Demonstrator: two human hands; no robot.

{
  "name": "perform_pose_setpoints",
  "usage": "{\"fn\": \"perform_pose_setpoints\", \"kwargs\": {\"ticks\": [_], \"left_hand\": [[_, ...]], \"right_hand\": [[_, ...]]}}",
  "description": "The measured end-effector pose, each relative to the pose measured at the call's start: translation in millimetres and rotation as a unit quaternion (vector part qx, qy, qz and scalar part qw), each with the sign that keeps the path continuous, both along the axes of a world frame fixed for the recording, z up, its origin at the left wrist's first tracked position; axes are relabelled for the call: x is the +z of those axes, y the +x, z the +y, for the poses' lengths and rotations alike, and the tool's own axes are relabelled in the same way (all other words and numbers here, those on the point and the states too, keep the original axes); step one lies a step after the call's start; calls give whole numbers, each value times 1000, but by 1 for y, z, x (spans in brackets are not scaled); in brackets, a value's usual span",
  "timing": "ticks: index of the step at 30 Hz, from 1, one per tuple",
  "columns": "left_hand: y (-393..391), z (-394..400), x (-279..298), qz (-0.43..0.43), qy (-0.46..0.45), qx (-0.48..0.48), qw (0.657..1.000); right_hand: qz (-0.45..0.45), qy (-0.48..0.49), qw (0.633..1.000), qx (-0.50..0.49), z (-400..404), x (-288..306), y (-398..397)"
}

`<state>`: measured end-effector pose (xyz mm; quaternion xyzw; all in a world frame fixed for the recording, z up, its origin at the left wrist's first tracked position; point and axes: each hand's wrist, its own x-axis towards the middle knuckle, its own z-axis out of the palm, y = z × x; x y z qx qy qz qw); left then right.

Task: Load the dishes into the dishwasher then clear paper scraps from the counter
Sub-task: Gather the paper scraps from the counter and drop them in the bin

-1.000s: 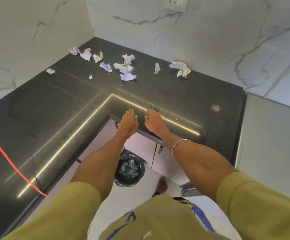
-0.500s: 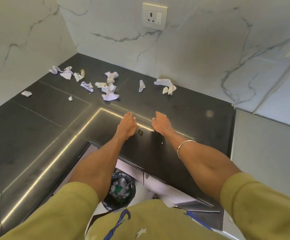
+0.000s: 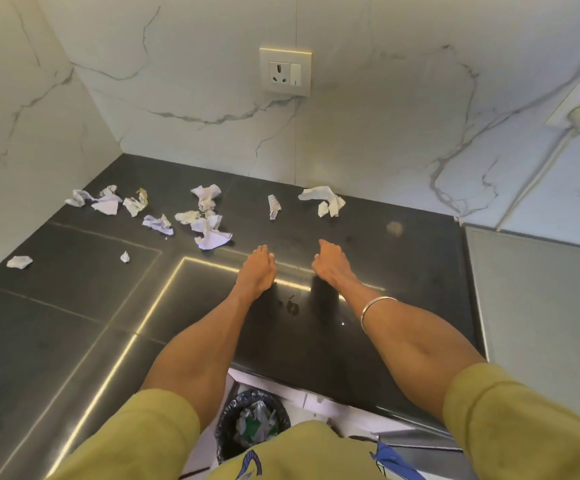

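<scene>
Both bare arms reach out over the glossy black stone counter (image 3: 74, 327), olive-green sleeves pushed up above the elbows. The left hand (image 3: 257, 268) is palm down with its fingers together and loosely extended, empty, its fingertips just short of the nearest crumpled white paper scrap (image 3: 212, 237). The right hand (image 3: 330, 263) sits beside it with a gap of bare counter between them; its fingers look loosely curled downward and hold nothing that I can see, though whether either hand actually touches the stone I cannot tell. A thin silver bangle (image 3: 371, 310) rings the right forearm. The scraps lie in a loose band toward the back corner: a cluster of white crumpled pieces (image 3: 108, 202) near the left marble wall, a mid group (image 3: 205, 199), a small folded striped strip (image 3: 274, 206), and a larger white twisted piece (image 3: 326, 199) close to the back wall below the cream wall socket (image 3: 286, 71). Two small bits (image 3: 19, 261) lie apart, out on the left wing of the counter. The right stretch of counter up to the grey steel panel (image 3: 541, 306) is open, as is the near left wing. Below the counter's front edge, between the arms, stands a black-lined waste bin (image 3: 226, 420) with crumpled waste in it. No dishes or dishwasher racks are distinguishable from here.
</scene>
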<state>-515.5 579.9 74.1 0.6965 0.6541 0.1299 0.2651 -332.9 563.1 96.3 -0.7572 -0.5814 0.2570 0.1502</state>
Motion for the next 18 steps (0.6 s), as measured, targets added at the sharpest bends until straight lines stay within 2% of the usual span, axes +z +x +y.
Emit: {"fn": "perform_pose_setpoints", "kwargs": {"ticks": [4,10,18], "left_hand": [[-13,25,2,-16,3,-27,999],[-22,56,2,-13,55,-88,995],[4,104,9,-34,30,-93,995]], "right_hand": [[2,7,999,-46,9,4,-12],[12,19,995,-96,27,4,-25],[4,35,993,-113,72,5,-10]]}}
